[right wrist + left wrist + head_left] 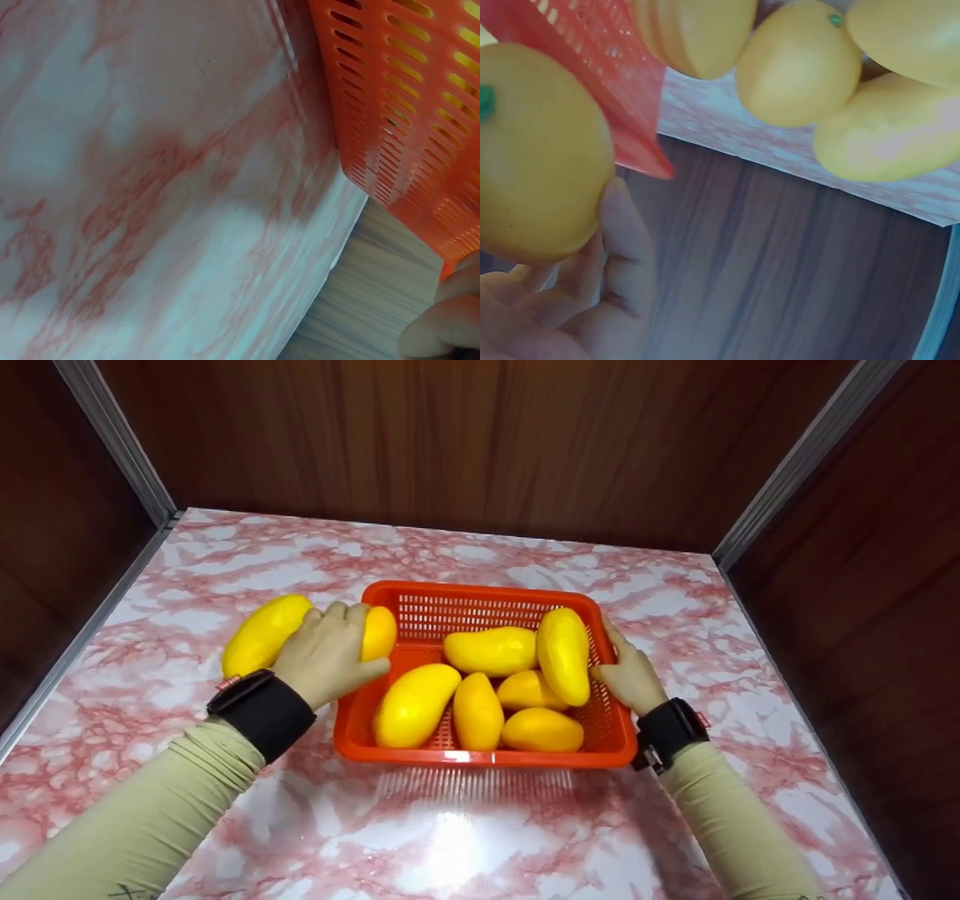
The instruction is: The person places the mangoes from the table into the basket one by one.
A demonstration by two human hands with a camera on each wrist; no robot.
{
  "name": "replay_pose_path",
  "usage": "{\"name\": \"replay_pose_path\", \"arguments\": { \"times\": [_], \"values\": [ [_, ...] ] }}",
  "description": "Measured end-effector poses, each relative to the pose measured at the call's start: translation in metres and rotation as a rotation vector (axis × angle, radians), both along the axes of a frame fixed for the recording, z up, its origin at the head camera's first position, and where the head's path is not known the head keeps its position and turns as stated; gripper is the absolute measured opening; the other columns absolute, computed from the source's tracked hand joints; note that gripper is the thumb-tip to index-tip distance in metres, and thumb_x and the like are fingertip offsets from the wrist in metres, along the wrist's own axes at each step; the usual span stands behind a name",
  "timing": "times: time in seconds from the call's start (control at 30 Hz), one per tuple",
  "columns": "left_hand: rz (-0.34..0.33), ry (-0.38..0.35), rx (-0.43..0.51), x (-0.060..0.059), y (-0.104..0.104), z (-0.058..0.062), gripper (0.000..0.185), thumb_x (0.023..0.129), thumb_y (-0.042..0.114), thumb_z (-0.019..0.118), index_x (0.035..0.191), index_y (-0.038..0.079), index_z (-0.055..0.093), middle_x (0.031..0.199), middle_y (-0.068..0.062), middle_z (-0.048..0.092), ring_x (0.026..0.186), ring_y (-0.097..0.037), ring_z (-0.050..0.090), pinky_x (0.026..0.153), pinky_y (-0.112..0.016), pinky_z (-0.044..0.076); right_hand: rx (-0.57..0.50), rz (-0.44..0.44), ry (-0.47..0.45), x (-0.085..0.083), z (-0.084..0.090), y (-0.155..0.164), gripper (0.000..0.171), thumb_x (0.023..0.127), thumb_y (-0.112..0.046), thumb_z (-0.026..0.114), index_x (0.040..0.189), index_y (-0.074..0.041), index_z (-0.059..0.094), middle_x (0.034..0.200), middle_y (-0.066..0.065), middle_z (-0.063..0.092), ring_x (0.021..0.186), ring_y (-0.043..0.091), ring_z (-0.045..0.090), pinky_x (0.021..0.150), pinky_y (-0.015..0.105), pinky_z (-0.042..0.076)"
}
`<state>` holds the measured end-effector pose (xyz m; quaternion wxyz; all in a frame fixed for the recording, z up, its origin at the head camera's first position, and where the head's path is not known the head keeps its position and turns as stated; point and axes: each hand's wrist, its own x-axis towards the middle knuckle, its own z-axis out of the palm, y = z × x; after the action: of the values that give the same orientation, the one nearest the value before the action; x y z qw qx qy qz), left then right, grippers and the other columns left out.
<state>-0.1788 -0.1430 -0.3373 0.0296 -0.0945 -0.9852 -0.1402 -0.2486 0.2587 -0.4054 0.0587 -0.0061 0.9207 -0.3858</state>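
Note:
A red-orange slotted basket (487,594) sits mid-table and holds several yellow mangoes (491,650). My left hand (339,649) grips a rounder orange-yellow mango (380,631) right over the basket's left rim; in the left wrist view this mango (540,150) fills the left side, with my fingers (622,255) curled under it. Another long yellow mango (262,634) lies on the table just left of that hand. My right hand (624,671) holds the basket's right rim, and its fingers (442,322) curl against the slotted wall (405,112).
The table (480,840) is pink-and-white marble pattern. Dark wood panels close it in at the back and both sides, with metal strips (112,435) at the corners. Bare tabletop lies in front of the basket and behind it.

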Motion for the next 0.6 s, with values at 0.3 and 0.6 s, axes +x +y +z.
{"name": "replay_pose_path", "arguments": {
  "times": [0.3,0.6],
  "values": [
    [-0.099,-0.028,0.009,0.004,0.026,-0.006,0.072,0.085,0.044,0.068,0.135,-0.005,0.049,0.114,-0.023,0.058,0.098,-0.038,0.057,0.092,-0.050,0.047,0.020,0.002,0.012,-0.001,-0.001,0.000,0.092,0.080,-0.007,0.058,0.160,-0.025,0.017,0.135,0.030,0.054,0.098,0.035,0.063,0.079,0.038,0.056],
    [-0.157,-0.106,0.077,0.005,0.044,-0.015,0.075,0.085,0.049,0.070,0.135,-0.004,0.051,0.120,-0.021,0.061,0.101,-0.034,0.060,0.091,-0.047,0.051,0.032,0.005,0.020,0.001,0.001,0.000,0.093,0.079,-0.007,0.059,0.160,-0.026,0.017,0.132,0.030,0.056,0.098,0.034,0.063,0.080,0.037,0.055]
  ]
}}
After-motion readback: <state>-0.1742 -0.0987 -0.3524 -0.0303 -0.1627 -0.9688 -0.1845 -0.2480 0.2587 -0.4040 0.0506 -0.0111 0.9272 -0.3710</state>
